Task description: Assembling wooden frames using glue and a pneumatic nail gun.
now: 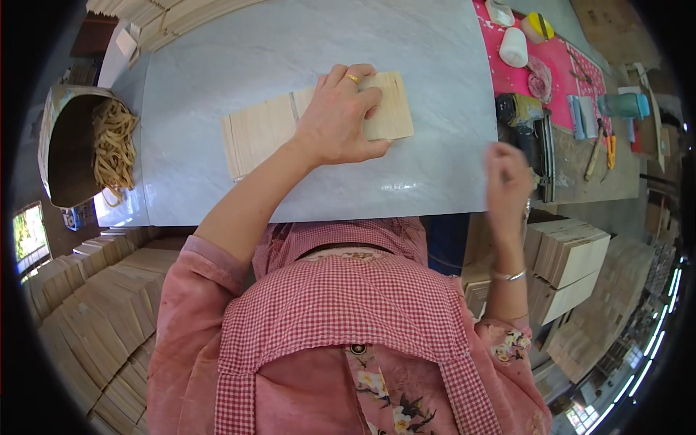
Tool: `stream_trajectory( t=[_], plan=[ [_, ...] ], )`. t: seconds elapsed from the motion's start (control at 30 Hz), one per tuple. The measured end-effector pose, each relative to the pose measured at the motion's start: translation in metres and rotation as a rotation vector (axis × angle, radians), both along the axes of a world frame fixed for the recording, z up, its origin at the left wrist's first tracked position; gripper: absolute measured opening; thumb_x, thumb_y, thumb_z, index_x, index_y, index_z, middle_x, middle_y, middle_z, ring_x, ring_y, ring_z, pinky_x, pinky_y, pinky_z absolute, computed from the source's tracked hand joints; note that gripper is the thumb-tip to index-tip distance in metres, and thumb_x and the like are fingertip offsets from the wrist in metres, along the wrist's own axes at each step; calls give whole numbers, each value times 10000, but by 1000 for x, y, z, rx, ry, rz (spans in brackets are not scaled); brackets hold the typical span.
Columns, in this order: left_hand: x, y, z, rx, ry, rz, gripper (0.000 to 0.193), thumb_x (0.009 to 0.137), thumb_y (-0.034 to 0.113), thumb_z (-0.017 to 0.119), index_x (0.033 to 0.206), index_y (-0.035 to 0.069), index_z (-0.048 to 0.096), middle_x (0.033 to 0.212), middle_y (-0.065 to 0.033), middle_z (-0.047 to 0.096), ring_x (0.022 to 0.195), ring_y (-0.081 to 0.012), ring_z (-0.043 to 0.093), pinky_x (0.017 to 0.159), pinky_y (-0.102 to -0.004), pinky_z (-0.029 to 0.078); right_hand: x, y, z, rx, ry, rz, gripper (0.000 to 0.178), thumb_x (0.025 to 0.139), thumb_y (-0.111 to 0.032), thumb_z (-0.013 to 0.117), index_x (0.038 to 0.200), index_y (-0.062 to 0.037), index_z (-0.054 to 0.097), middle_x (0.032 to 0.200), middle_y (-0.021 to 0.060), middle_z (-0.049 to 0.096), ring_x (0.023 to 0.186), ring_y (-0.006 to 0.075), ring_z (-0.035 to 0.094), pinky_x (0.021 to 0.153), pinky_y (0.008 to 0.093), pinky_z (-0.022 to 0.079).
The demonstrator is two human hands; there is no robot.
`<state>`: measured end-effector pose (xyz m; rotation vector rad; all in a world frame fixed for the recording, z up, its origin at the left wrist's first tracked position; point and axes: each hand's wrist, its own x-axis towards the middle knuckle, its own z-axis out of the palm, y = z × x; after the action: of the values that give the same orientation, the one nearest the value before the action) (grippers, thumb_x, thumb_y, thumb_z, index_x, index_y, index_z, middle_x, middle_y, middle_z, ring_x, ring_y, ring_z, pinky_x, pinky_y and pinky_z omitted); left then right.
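A row of thin, pale wooden boards (264, 127) lies on the grey marbled tabletop (239, 51), with a narrow gap near its middle. My left hand (337, 116), a ring on one finger, grips the right-hand part of these boards across their width. Its thumb presses along the near edge and its curled fingers lie over the top and far side. My right hand (507, 181) is beside the table's right front corner, apart from the boards. Motion blurs its fingers, so whether it holds anything is unclear. Close to it sits a black and yellow tool resembling a nail gun (523, 116).
A round container (65, 145) of tan bands (114, 141) stands at the left. More wood is stacked at the far left (174, 18), lower left (94, 312) and lower right (569, 261). A pink-covered side bench (554, 54) holds a white bottle (513, 48) and hand tools (610, 152).
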<state>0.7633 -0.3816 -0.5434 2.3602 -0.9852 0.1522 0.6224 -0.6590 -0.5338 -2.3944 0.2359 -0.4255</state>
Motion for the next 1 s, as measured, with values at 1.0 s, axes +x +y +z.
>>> stream_trajectory(
  t=[1.0],
  plan=[
    [-2, 0, -14, -5, -30, 32, 440, 675, 358, 791, 966, 51, 670, 1320, -169, 575, 1134, -306, 509, 1018, -402, 393, 1, 75, 129, 226, 554, -80, 161, 862, -96, 741, 902, 40, 664, 583, 13, 561, 445, 86, 450, 411, 241, 365]
  ],
)
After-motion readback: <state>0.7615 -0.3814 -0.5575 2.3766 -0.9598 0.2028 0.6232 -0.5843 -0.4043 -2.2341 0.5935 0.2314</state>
